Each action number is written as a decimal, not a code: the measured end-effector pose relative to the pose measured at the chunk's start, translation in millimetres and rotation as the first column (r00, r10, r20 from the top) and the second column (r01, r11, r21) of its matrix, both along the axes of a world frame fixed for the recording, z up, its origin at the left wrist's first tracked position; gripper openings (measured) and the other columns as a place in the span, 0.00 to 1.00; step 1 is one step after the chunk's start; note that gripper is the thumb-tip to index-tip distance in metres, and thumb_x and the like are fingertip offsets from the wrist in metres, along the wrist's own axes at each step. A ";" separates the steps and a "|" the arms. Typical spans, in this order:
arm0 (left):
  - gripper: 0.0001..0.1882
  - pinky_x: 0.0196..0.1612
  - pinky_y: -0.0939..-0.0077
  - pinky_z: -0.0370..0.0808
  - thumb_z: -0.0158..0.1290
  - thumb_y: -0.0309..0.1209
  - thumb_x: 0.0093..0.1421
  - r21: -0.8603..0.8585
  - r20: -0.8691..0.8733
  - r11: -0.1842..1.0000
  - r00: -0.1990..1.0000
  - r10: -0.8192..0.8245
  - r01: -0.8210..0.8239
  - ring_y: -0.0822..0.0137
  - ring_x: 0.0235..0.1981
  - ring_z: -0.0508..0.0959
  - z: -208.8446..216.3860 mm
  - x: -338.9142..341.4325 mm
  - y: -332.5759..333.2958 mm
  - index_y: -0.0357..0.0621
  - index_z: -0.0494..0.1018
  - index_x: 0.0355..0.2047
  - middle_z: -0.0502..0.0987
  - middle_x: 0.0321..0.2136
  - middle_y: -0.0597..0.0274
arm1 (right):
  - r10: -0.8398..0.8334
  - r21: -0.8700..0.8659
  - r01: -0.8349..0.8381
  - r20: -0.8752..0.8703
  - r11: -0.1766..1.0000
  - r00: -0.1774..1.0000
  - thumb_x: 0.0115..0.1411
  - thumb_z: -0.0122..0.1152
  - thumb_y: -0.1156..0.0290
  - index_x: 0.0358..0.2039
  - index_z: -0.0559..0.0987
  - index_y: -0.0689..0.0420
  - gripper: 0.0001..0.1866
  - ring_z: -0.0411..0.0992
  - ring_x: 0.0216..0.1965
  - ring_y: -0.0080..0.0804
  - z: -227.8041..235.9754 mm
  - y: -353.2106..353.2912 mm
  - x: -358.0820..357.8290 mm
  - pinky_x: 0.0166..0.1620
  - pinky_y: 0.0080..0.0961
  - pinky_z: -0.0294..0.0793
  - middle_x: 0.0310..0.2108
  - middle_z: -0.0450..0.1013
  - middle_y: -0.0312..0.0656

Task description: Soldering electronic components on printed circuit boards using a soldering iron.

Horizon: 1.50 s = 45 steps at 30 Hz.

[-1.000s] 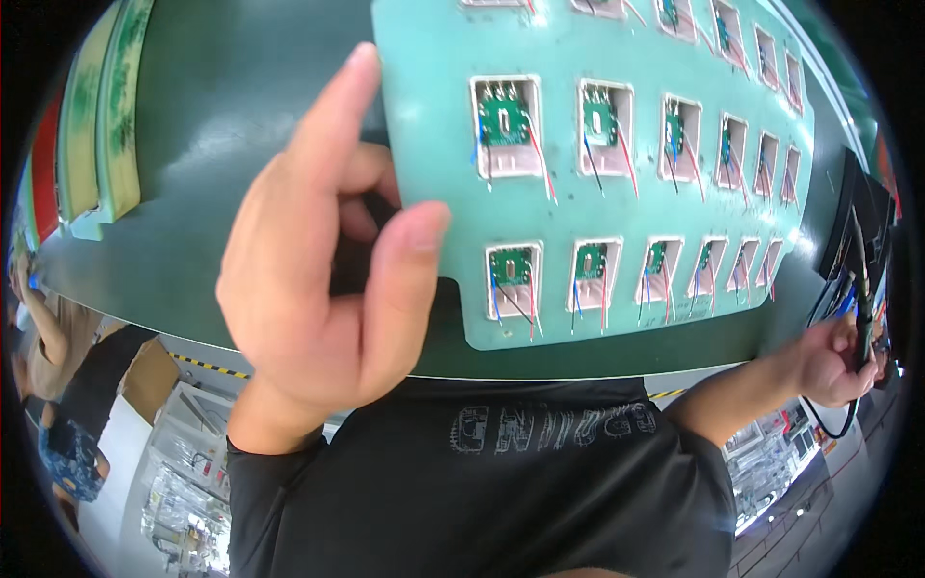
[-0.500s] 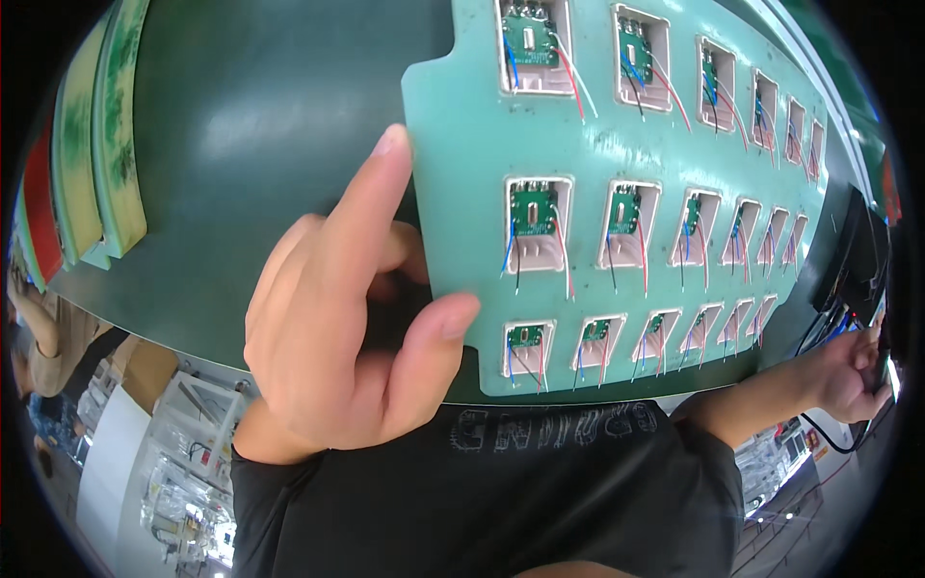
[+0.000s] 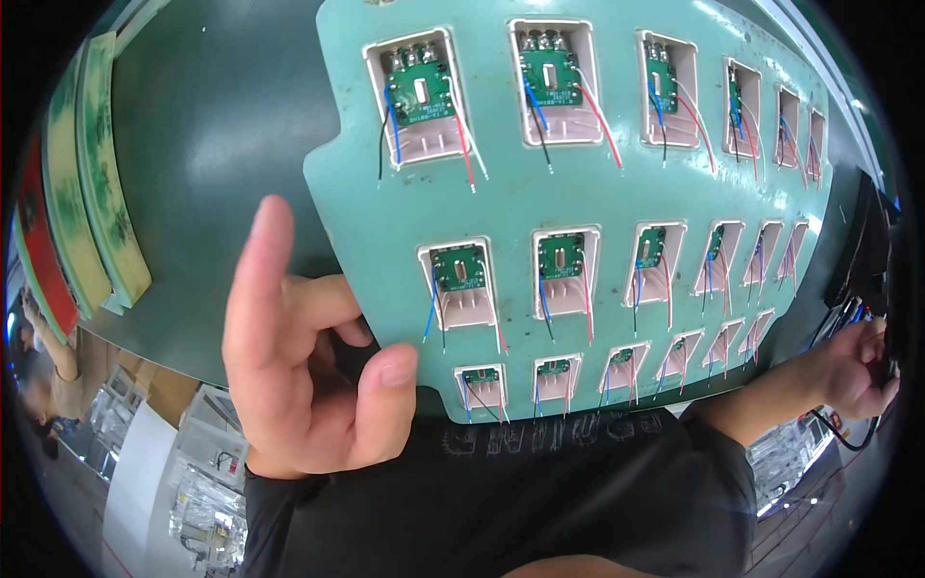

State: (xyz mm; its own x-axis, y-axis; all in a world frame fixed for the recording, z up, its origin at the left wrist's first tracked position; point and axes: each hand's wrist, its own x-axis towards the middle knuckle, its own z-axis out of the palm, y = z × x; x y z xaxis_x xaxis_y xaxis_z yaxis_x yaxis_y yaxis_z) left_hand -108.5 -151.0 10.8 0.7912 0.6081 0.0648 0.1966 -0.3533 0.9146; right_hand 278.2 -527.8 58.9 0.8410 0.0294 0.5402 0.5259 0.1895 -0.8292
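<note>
A large pale green tray [image 3: 376, 207] fills the middle and right of the view. In its rectangular openings sit several white plastic housings [image 3: 482, 304], each with a green circuit board [image 3: 421, 93] and loose red, white, blue and black wires. Beside the tray's left edge is my left hand [image 3: 289, 385], its index finger stretched out and its thumb apart. The middle finger bends close to the tray edge; contact there is unclear. At the far right, my right hand [image 3: 853, 371] has its fingers curled against something dark that the view's rim hides.
Curved green and yellow strips [image 3: 111, 183] and a red one [image 3: 46, 255] stand at the left on the dark green tabletop [image 3: 212, 125]. A black cable [image 3: 848, 441] hangs below my right hand. Another person's arm [image 3: 58, 352] shows at the far left.
The tray now lies further left in view, looks larger and sits at a different tilt. My left hand appears further left and lower, its thumb no longer overlapping the tray. My right hand stays near the rim.
</note>
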 end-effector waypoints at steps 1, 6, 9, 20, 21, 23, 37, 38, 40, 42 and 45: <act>0.43 0.32 0.85 0.69 0.59 0.27 0.57 -0.016 0.002 1.000 1.000 -0.021 0.021 0.75 0.28 0.73 -0.4 -0.7 0.4 0.18 0.48 0.65 0.79 0.32 0.57 | -0.003 0.003 0.003 0.001 1.000 1.000 0.53 0.49 0.60 0.20 0.74 0.63 0.18 0.58 0.18 0.31 -1.9 -0.5 -0.4 0.28 0.32 0.60 0.16 0.63 0.41; 0.43 0.32 0.84 0.69 0.59 0.25 0.57 0.001 0.016 0.999 0.999 -0.050 0.050 0.76 0.27 0.72 1.2 -3.6 5.9 0.18 0.47 0.65 0.79 0.32 0.57 | -0.025 0.024 0.025 0.001 0.999 1.000 0.52 0.49 0.60 0.20 0.75 0.63 0.17 0.58 0.18 0.30 -7.5 -2.8 -3.8 0.29 0.32 0.60 0.16 0.63 0.41; 0.42 0.30 0.84 0.70 0.59 0.25 0.56 0.067 0.016 0.991 0.993 -0.115 0.114 0.75 0.25 0.72 0.3 -5.0 10.9 0.18 0.49 0.64 0.79 0.30 0.56 | -0.025 0.026 0.025 0.001 0.999 1.000 0.52 0.49 0.60 0.21 0.76 0.62 0.17 0.58 0.18 0.30 -8.1 -3.2 -5.3 0.29 0.32 0.60 0.16 0.64 0.41; 0.41 0.27 0.81 0.71 0.60 0.27 0.56 0.114 0.045 0.986 0.991 -0.125 0.119 0.72 0.22 0.73 -2.7 -9.8 14.0 0.17 0.53 0.62 0.79 0.27 0.54 | -0.009 0.018 0.009 -0.015 1.000 1.000 0.52 0.50 0.60 0.22 0.77 0.62 0.17 0.59 0.18 0.29 -4.5 -2.3 -4.0 0.31 0.32 0.62 0.16 0.66 0.40; 0.40 0.27 0.81 0.71 0.60 0.27 0.56 0.119 0.037 0.985 0.991 -0.129 0.123 0.72 0.22 0.73 -2.6 -10.5 14.8 0.18 0.53 0.62 0.79 0.26 0.54 | -0.010 0.017 0.010 -0.018 1.000 1.000 0.52 0.50 0.60 0.22 0.77 0.62 0.17 0.59 0.18 0.29 -4.7 -1.3 -4.4 0.31 0.32 0.62 0.17 0.66 0.40; 0.40 0.26 0.81 0.71 0.61 0.27 0.55 0.128 0.035 0.984 0.991 -0.125 0.120 0.72 0.21 0.73 -2.4 -11.5 16.4 0.18 0.54 0.62 0.79 0.25 0.54 | -0.007 0.015 0.008 -0.019 1.000 1.000 0.52 0.50 0.60 0.22 0.78 0.62 0.17 0.59 0.18 0.29 -5.6 1.5 -5.8 0.31 0.32 0.62 0.17 0.66 0.40; 0.38 0.38 0.83 0.68 0.56 0.28 0.62 -0.007 -0.097 1.000 0.995 -0.002 0.002 0.76 0.28 0.71 16.6 21.8 -19.3 0.20 0.52 0.64 0.78 0.28 0.62 | 0.141 -0.068 -0.139 0.018 0.988 0.990 0.52 0.50 0.60 0.23 0.80 0.58 0.15 0.57 0.16 0.25 8.4 -9.0 18.9 0.27 0.27 0.57 0.17 0.67 0.37; 0.37 0.39 0.82 0.68 0.56 0.29 0.62 -0.009 -0.088 0.999 0.995 0.043 -0.044 0.76 0.28 0.71 15.9 22.2 -21.2 0.20 0.51 0.65 0.78 0.28 0.63 | 0.147 -0.086 -0.143 0.035 0.986 0.989 0.52 0.50 0.60 0.23 0.80 0.57 0.15 0.57 0.16 0.24 8.6 -3.8 16.2 0.26 0.26 0.56 0.17 0.67 0.37; 0.37 0.39 0.82 0.67 0.55 0.29 0.63 -0.017 -0.088 0.997 0.993 0.075 -0.077 0.76 0.28 0.70 15.3 21.0 -21.6 0.20 0.51 0.65 0.78 0.28 0.63 | 0.152 -0.134 -0.144 0.048 0.980 0.987 0.55 0.50 0.61 0.23 0.80 0.57 0.15 0.57 0.16 0.24 8.2 11.9 6.3 0.26 0.25 0.56 0.17 0.67 0.37; 0.37 0.40 0.81 0.67 0.53 0.31 0.64 0.010 -0.100 0.998 0.993 0.069 -0.069 0.76 0.28 0.70 14.8 19.6 -21.1 0.20 0.50 0.65 0.77 0.28 0.63 | 0.214 -0.154 -0.206 0.040 0.966 0.976 0.57 0.49 0.61 0.23 0.80 0.58 0.17 0.57 0.16 0.24 8.1 31.4 -2.8 0.26 0.25 0.56 0.16 0.67 0.37; 0.37 0.40 0.81 0.67 0.52 0.32 0.65 0.010 -0.105 0.998 0.993 0.060 -0.059 0.75 0.29 0.70 14.8 19.3 -20.8 0.20 0.49 0.65 0.78 0.29 0.62 | 0.018 0.088 -0.022 0.041 0.996 0.999 0.66 0.51 0.65 0.19 0.68 0.54 0.17 0.52 0.08 0.21 -6.0 51.7 -16.4 0.14 0.16 0.57 0.12 0.60 0.32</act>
